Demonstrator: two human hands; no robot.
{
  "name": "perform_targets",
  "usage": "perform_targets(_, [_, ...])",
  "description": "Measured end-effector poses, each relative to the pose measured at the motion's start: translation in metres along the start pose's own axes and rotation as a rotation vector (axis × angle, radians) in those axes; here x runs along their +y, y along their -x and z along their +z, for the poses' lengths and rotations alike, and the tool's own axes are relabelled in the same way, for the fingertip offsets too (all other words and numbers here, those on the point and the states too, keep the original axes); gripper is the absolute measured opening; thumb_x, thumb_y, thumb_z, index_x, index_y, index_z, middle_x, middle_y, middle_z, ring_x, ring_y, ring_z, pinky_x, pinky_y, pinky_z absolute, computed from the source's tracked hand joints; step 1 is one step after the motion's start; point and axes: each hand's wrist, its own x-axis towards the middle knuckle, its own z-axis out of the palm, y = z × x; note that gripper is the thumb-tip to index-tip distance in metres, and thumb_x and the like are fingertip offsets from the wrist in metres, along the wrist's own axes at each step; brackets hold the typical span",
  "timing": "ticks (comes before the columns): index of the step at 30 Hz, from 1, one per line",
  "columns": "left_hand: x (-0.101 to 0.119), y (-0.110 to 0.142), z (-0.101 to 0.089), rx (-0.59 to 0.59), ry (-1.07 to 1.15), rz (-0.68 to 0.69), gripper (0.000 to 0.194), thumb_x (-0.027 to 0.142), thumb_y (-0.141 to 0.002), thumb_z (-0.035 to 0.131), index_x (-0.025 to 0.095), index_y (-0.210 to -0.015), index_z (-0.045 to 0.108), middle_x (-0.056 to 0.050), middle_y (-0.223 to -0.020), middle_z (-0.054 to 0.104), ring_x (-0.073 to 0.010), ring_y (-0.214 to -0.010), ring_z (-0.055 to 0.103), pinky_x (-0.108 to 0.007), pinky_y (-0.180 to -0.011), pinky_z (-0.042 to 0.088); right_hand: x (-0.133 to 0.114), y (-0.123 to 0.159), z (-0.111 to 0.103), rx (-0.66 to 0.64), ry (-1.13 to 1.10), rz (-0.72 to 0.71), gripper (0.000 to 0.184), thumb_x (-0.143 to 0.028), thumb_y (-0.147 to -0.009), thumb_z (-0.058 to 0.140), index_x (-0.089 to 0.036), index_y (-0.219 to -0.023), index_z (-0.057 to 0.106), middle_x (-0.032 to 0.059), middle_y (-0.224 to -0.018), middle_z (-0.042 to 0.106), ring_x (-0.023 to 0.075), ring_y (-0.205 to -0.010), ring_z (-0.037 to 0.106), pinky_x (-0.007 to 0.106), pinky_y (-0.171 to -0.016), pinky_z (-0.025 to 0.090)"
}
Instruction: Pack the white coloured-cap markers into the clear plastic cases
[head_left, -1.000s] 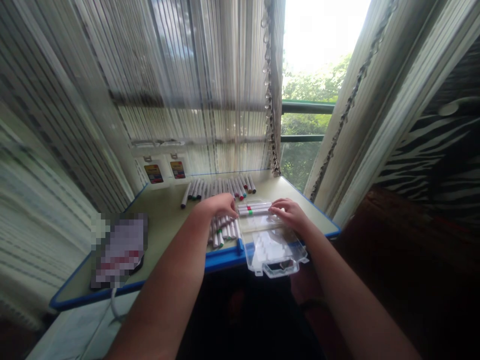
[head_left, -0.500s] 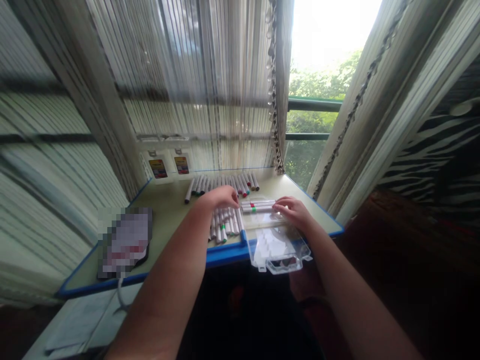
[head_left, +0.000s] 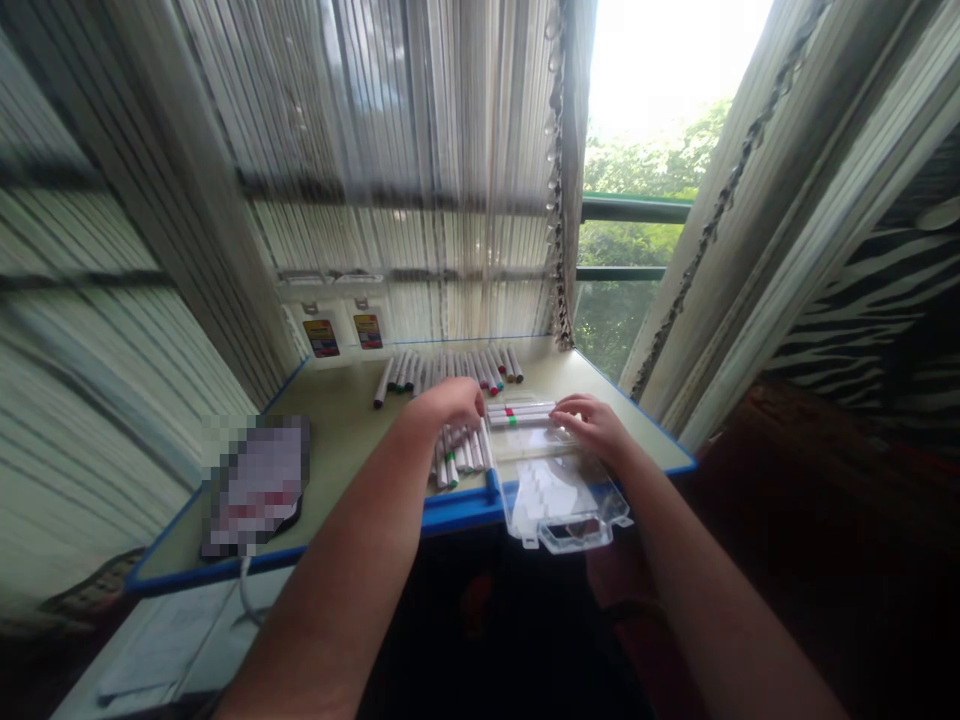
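My left hand (head_left: 450, 405) hangs curled over a bundle of white markers (head_left: 461, 458) lying near the desk's front edge, and its fingers hide part of them. Behind it, more white markers (head_left: 450, 372) lie side by side in a row. My right hand (head_left: 592, 425) rests with its fingertips at several markers with red and green bands (head_left: 521, 414). These lie in a clear plastic case (head_left: 532, 440), whose open lid (head_left: 562, 505) juts past the desk edge. Whether my left hand grips a marker is hidden.
The pale desk top (head_left: 352, 440) has a blue edge (head_left: 457, 512). A dark, pixelated object (head_left: 255, 485) lies at its left. Two printed cards (head_left: 321, 338) hang at the back against striped curtains. To the right, a window shows a railing and trees.
The whole view has drifted slightly to the right. My left hand sits a little further back over the markers, and my right hand and the case have barely shifted on the desk.
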Motion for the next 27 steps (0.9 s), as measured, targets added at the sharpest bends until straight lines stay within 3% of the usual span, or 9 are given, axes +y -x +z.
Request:
perform_targets(3, [-0.002,0.0,0.0,-0.016,0.022,0.002,0.036,0.028,-0.061,0.068,0.018,-0.095,0.072,-0.005,-0.092,0.071,-0.0187,-0.082,0.062,-0.023,-0.069,0.043,0.002,-0.001,0.002,-0.014,-0.021,-0.005,0.022,-0.026,-0.074,0.056,-0.019,-0.09,0.071,0.0079,-0.096,0.064,0.0186,-0.086,0.058,0.029,-0.072,0.046])
perform_targets(7, [-0.005,-0.002,0.0,-0.053,0.037,0.036,0.035,0.036,-0.063,0.067,0.017,-0.093,0.073,-0.005,-0.089,0.071,-0.018,-0.079,0.062,-0.023,-0.067,0.043,0.007,-0.003,0.003,0.013,-0.038,0.041,0.052,-0.006,-0.062,0.046,-0.021,-0.108,0.066,0.0059,-0.103,0.06,0.0143,-0.077,0.054,0.027,-0.069,0.047])
perform_targets(19, [-0.002,-0.012,0.006,-0.082,0.135,0.046,0.026,0.03,-0.063,0.061,0.014,-0.081,0.072,-0.003,-0.073,0.066,-0.0147,-0.066,0.057,-0.022,-0.056,0.039,0.012,-0.004,0.002,0.037,-0.063,0.085,0.048,-0.002,-0.058,0.041,-0.021,-0.091,0.071,0.0035,-0.096,0.063,0.013,-0.074,0.053,0.026,-0.073,0.047])
perform_targets(27, [0.008,-0.003,0.003,-0.018,-0.002,0.072,0.024,0.029,-0.063,0.065,0.017,-0.082,0.073,-0.005,-0.079,0.069,-0.0186,-0.08,0.06,-0.024,-0.07,0.043,0.012,-0.004,0.001,0.082,-0.059,0.105,0.043,-0.007,-0.058,0.042,-0.021,-0.086,0.072,0.0035,-0.092,0.065,0.0129,-0.07,0.054,0.025,-0.068,0.047])
